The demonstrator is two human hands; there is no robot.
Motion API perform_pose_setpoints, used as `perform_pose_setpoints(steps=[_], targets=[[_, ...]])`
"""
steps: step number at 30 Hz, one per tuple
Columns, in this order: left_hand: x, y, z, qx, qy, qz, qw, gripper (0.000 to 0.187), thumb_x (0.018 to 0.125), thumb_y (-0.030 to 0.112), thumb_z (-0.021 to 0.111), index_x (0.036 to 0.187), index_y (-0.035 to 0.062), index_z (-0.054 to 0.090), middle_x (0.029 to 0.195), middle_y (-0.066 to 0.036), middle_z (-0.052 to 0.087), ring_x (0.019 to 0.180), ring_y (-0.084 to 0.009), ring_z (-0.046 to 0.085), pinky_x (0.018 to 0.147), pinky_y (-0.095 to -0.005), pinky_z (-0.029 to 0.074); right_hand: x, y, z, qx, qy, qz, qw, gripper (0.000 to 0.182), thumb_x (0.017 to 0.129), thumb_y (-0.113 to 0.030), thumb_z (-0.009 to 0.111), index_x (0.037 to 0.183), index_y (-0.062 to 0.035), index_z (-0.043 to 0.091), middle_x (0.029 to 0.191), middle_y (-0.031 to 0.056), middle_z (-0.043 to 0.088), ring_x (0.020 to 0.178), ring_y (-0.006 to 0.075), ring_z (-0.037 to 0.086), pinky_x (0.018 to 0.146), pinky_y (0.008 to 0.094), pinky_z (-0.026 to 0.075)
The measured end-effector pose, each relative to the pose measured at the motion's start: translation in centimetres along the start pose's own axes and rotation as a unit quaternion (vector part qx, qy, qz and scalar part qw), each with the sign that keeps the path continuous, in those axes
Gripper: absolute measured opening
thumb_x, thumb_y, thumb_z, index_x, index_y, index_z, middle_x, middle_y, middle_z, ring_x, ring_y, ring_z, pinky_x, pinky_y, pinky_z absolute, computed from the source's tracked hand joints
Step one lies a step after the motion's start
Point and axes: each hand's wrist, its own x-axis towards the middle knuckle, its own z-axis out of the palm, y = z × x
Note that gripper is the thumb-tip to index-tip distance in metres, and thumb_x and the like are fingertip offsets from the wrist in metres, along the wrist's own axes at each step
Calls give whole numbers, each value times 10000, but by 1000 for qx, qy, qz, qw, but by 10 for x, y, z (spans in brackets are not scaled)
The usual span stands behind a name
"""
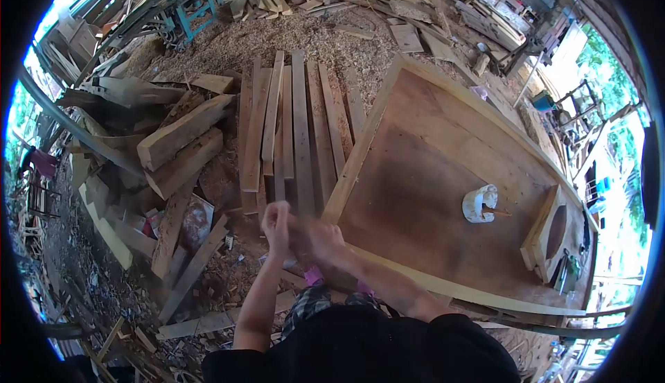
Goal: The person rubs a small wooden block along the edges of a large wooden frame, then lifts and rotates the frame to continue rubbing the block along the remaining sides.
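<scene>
My left hand point(277, 225) is raised in front of my body, fingers curled together in a closed grip. What it holds, if anything, is too small to make out. Close beside it, my right hand point(324, 241) is smeared by motion, so its fingers do not show clearly. Beyond both hands, several long planks point(303, 133) lie side by side, pointing away from me. The near corner of a large wooden panel with a raised frame point(360, 154) comes right up beside my right hand.
A white container point(478, 205) with a stick in it stands on the panel, near an upright wooden block point(544, 234). Thick timber offcuts point(183, 133) are piled at left. Wood shavings point(298, 40) cover the ground behind, near a teal metal frame point(194, 15).
</scene>
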Motion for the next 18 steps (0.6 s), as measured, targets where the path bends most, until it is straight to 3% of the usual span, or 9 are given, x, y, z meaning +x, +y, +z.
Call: perform_pose_setpoints(steps=[1, 4, 6, 7, 9, 10, 12, 14, 18], targets=[[-1, 1, -2, 0, -1, -1, 1000, 207, 970, 258, 599, 995, 57, 635, 826, 10, 585, 791, -69, 533, 674, -236, 429, 0, 4, 1, 26, 20, 11, 999, 429, 756, -51, 641, 1138, -53, 446, 943, 187, 660, 875, 413, 653, 777, 498, 520], [-18, -8, -7, -37, 120, -18, 992, 262, 971, 288, 600, 1127, 77, 595, 948, -11, 562, 850, -86, 542, 721, -237, 432, -25, 19, -14, 46, 81, 33, 995, 364, 762, -76, 643, 1072, -50, 453, 921, 198, 658, 859, 414, 652, 769, 494, 516], [-46, -35, -13, 48, 14, -121, 991, 293, 980, 292, 582, 1166, 65, 580, 1026, -26, 545, 883, -100, 548, 784, -251, 445, -51, 38, -23, 41, 109, 80, 990, 386, 775, -200, 676, 1051, -31, 466, 936, 224, 653, 899, 417, 642, 784, 503, 501], [-58, -36, -8, 44, 16, -123, 991, 293, 980, 292, 582, 1166, 65, 580, 1026, -26, 545, 883, -100, 548, 784, -251, 445, -63, 47, -23, 40, 96, 119, 987, 459, 784, -301, 703, 1062, -15, 478, 947, 239, 652, 926, 423, 634, 795, 510, 490], [-81, -34, 7, 109, -77, -212, 968, 313, 926, 300, 627, 1117, 52, 611, 1067, -99, 621, 938, -209, 616, 788, -341, 500, -90, 55, -25, 25, 84, 142, 986, 455, 779, -295, 711, 1048, -17, 472, 946, 241, 648, 918, 430, 632, 785, 516, 486], [-82, -16, 14, 105, -74, -215, 968, 313, 926, 300, 627, 1117, 52, 611, 1067, -99, 621, 938, -209, 616, 788, -341, 500, -101, 57, -24, 14, 74, 163, 984, 452, 775, -289, 719, 1034, -18, 467, 945, 242, 644, 910, 437, 629, 774, 523, 482], [-79, 15, 24, 331, -145, -112, 926, 373, 850, 349, 691, 1078, 58, 640, 1073, -148, 649, 971, -288, 645, 801, -401, 510, -116, 61, -15, 0, 72, 166, 984, 447, 769, -274, 726, 1028, -22, 462, 936, 236, 643, 900, 442, 628, 768, 525, 482], [-82, -9, 22, 333, -124, -130, 926, 388, 810, 345, 713, 1073, 64, 660, 1056, -167, 664, 996, -327, 643, 845, -434, 502, -120, 66, -9, -12, 69, 163, 984, 444, 763, -259, 733, 1022, -25, 458, 926, 231, 642, 891, 447, 626, 762, 528, 483], [-84, -41, 11, 286, -94, -140, 943, 426, 858, 348, 678, 1155, 48, 622, 1068, -159, 619, 1010, -303, 615, 870, -411, 489, -118, 66, -5, -7, 93, 142, 985, 439, 754, -246, 732, 1019, -30, 457, 933, 234, 638, 890, 439, 628, 765, 534, 482]])
